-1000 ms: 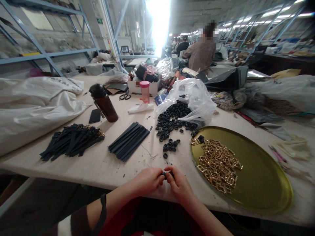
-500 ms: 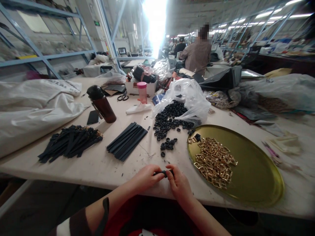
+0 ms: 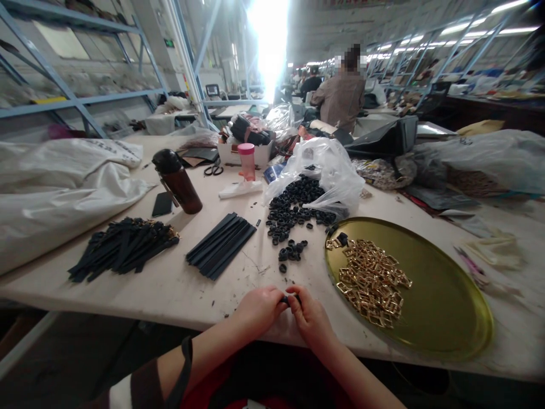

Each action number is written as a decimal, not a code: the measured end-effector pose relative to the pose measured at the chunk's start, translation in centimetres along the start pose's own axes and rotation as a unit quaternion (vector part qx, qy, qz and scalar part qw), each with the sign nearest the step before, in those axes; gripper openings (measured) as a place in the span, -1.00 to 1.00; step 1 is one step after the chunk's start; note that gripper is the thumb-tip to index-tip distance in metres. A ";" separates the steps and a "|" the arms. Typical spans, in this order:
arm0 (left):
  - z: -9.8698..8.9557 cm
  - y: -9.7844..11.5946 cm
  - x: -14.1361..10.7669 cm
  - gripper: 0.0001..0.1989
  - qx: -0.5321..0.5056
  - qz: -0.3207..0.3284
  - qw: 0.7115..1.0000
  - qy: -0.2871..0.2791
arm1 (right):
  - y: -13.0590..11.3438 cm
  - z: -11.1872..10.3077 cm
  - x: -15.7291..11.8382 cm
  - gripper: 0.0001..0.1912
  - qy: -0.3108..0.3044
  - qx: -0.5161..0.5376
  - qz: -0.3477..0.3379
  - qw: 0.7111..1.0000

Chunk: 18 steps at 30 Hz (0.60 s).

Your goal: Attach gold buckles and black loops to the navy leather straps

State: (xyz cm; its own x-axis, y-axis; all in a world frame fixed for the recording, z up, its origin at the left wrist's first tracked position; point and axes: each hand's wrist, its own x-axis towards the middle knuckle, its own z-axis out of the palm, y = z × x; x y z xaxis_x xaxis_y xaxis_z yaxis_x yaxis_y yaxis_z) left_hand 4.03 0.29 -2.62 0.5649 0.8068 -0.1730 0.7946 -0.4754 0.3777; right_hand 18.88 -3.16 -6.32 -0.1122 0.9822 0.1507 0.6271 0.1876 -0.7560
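My left hand (image 3: 260,311) and my right hand (image 3: 310,316) meet at the table's front edge, fingers closed on a small dark piece (image 3: 286,300) between them; its shape is mostly hidden. Just beyond lie small black loops (image 3: 291,250), with a bigger heap of them (image 3: 293,204) spilling from a clear plastic bag (image 3: 336,165). Flat black strips (image 3: 220,244) are stacked to the left. Farther left is a pile of black straps with gold-coloured ends (image 3: 123,247). On the right, a gold-coloured round tray (image 3: 443,284) holds gold metal buckles (image 3: 374,278).
A dark bottle (image 3: 179,182), a phone (image 3: 162,204), scissors (image 3: 213,168) and a pink-lidded cup (image 3: 247,162) stand or lie behind the strips. White sacking (image 3: 63,199) covers the left side. Pink-handled snips (image 3: 470,266) lie right of the tray. A person (image 3: 343,96) is farther back.
My left hand has shifted slightly right, closer to my right hand, and its fingers have curled further around the dark piece. Less of the piece shows.
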 end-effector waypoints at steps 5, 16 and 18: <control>-3.6 -3.7 1.0 -0.72 0.093 -0.040 0.994 0.042 | -0.1 -0.3 1.5 -0.78 0.007 -0.078 -0.024 0.997; -5.1 -9.1 2.7 -0.81 0.237 -0.186 0.946 0.121 | 0.8 -0.2 1.9 -0.82 0.117 -0.039 -0.017 0.992; -5.1 -9.1 2.4 -0.80 0.242 -0.177 0.946 0.126 | 1.0 -0.7 1.7 -0.83 0.140 -0.014 -0.014 0.990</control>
State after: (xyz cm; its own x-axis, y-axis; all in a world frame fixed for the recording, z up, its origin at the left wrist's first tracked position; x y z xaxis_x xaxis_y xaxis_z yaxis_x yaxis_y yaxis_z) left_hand -3.00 8.40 -1.85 0.2212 0.9746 0.0340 0.9674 -0.2149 -0.1339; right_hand 19.82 -1.33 -6.35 0.0844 0.9347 0.3452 0.6488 0.2113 -0.7310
